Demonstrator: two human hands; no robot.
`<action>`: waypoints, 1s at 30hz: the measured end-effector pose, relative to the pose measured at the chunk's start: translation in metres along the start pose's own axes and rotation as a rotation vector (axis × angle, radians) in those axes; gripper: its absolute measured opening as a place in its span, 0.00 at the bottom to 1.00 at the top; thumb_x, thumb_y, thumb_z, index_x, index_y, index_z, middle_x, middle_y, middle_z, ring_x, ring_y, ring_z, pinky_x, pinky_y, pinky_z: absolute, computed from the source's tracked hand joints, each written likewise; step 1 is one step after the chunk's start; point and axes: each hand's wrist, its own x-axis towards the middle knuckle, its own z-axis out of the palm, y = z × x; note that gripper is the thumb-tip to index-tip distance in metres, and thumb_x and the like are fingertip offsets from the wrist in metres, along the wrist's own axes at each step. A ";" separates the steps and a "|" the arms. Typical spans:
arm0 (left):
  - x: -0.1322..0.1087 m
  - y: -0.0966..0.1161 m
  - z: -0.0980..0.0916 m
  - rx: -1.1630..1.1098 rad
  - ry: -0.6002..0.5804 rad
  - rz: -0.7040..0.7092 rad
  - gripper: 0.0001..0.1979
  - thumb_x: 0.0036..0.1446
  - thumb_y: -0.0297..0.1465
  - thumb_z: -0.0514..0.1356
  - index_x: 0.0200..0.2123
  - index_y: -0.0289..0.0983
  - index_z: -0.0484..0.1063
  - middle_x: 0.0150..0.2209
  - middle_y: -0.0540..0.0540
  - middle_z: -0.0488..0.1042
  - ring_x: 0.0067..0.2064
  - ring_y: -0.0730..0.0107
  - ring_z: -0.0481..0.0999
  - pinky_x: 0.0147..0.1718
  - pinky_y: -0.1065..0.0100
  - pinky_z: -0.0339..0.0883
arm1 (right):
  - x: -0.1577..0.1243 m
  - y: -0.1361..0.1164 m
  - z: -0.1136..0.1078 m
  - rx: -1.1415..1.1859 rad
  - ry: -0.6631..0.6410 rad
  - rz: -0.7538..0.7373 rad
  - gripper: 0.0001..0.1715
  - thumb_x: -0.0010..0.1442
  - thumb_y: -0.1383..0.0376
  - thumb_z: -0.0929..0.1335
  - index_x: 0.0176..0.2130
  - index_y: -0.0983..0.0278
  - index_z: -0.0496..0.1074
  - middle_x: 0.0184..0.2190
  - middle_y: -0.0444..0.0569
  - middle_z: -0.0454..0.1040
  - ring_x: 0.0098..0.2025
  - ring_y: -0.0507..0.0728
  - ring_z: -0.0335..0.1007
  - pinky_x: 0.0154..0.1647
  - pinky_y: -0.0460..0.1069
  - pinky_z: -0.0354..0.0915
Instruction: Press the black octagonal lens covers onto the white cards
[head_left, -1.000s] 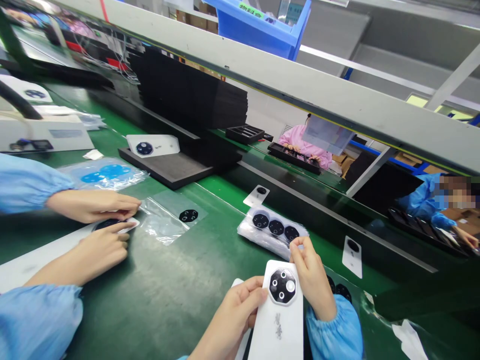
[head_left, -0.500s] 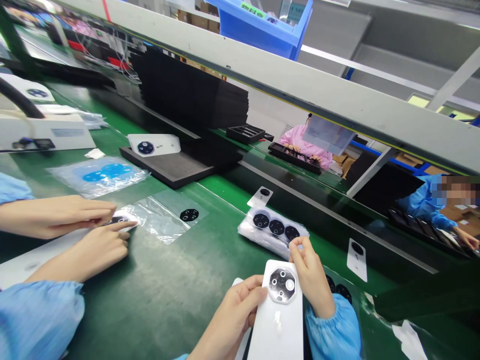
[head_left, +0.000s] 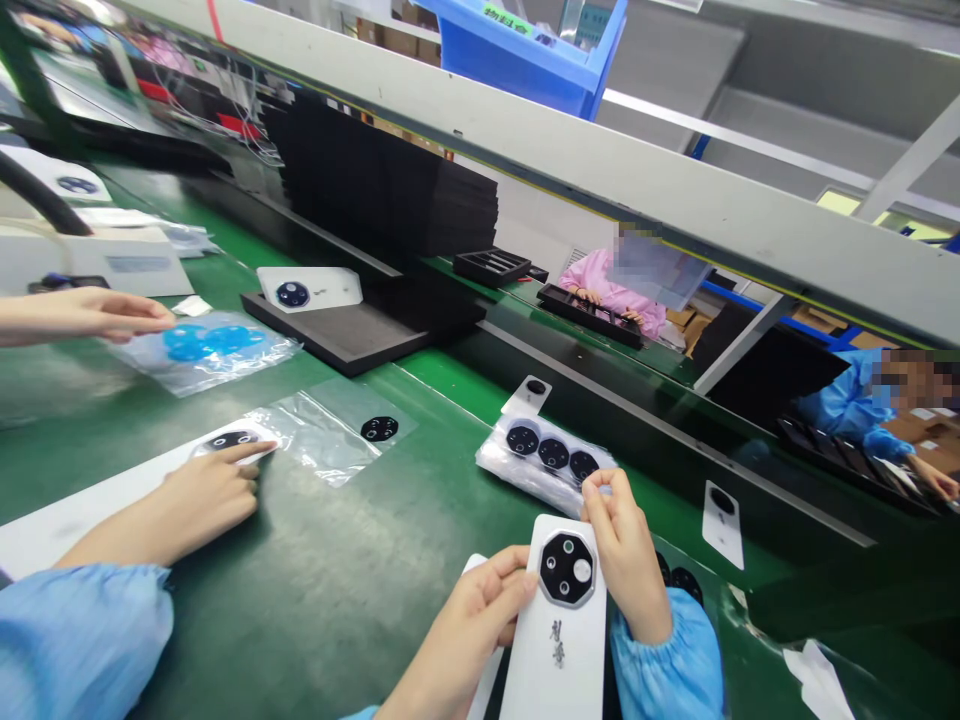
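Observation:
A white phone back cover (head_left: 556, 640) with a dark octagonal camera plate (head_left: 568, 568) and dark lettering is held up near the bottom middle. My left hand (head_left: 480, 620) grips its left edge between thumb and fingers. At its upper right corner is my right hand (head_left: 626, 550), fingers closed against the edge; the fingertips' exact hold is partly hidden. Beneath the held cover, another white panel (head_left: 480, 565) shows partly. Just beyond my right hand lies a clear plastic pack (head_left: 495, 462) with round black camera plates (head_left: 553, 454).
To the left, a co-worker's hand (head_left: 202, 490) presses on a white cover; their other hand (head_left: 97, 315) hovers near a bag of blue discs (head_left: 214, 343). A black foam tray (head_left: 352, 335) bears another cover (head_left: 330, 289). A metal beam (head_left: 525, 130) crosses above.
The cover in my hands has tilted slightly, so glare has left its plate and lettering shows. One co-worker's hand has lifted off the left cover and moved up-left towards the bag of blue discs.

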 end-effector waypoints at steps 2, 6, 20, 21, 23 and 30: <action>0.000 0.000 0.000 0.008 0.003 -0.003 0.17 0.53 0.40 0.61 0.42 0.35 0.73 0.34 0.44 0.78 0.33 0.65 0.77 0.35 0.68 0.68 | -0.001 0.000 0.000 -0.007 0.019 -0.006 0.11 0.64 0.55 0.56 0.34 0.59 0.57 0.16 0.35 0.57 0.18 0.51 0.55 0.22 0.46 0.51; 0.001 -0.001 -0.002 0.003 -0.002 -0.012 0.17 0.53 0.39 0.61 0.44 0.36 0.73 0.34 0.45 0.78 0.34 0.65 0.77 0.35 0.69 0.67 | -0.003 -0.001 0.001 -0.018 0.053 -0.012 0.12 0.63 0.55 0.57 0.34 0.59 0.59 0.16 0.36 0.59 0.18 0.51 0.57 0.21 0.46 0.52; 0.001 -0.003 -0.003 0.027 -0.059 0.035 0.23 0.50 0.46 0.61 0.45 0.38 0.72 0.38 0.45 0.78 0.38 0.63 0.76 0.37 0.68 0.66 | -0.010 -0.014 -0.001 -0.062 0.097 -0.079 0.10 0.65 0.58 0.56 0.35 0.60 0.58 0.17 0.36 0.58 0.18 0.51 0.57 0.22 0.46 0.53; 0.002 -0.003 -0.003 0.029 -0.064 0.038 0.23 0.50 0.47 0.61 0.45 0.38 0.71 0.37 0.44 0.78 0.37 0.63 0.76 0.36 0.68 0.66 | -0.009 -0.014 -0.002 -0.066 0.106 -0.079 0.10 0.65 0.58 0.56 0.35 0.60 0.58 0.17 0.36 0.59 0.18 0.51 0.58 0.22 0.46 0.54; 0.002 -0.005 -0.004 0.031 -0.061 0.043 0.23 0.51 0.47 0.60 0.45 0.37 0.70 0.36 0.44 0.78 0.36 0.63 0.76 0.35 0.67 0.67 | -0.007 -0.014 -0.005 -0.079 0.170 -0.086 0.10 0.65 0.58 0.57 0.35 0.60 0.59 0.20 0.38 0.63 0.20 0.51 0.61 0.24 0.46 0.56; 0.003 -0.004 -0.001 0.015 0.019 0.047 0.19 0.53 0.42 0.61 0.45 0.36 0.70 0.31 0.46 0.78 0.30 0.65 0.77 0.32 0.68 0.66 | -0.033 0.001 -0.018 0.007 0.308 -0.157 0.09 0.62 0.59 0.63 0.33 0.61 0.67 0.29 0.46 0.70 0.29 0.54 0.67 0.30 0.48 0.64</action>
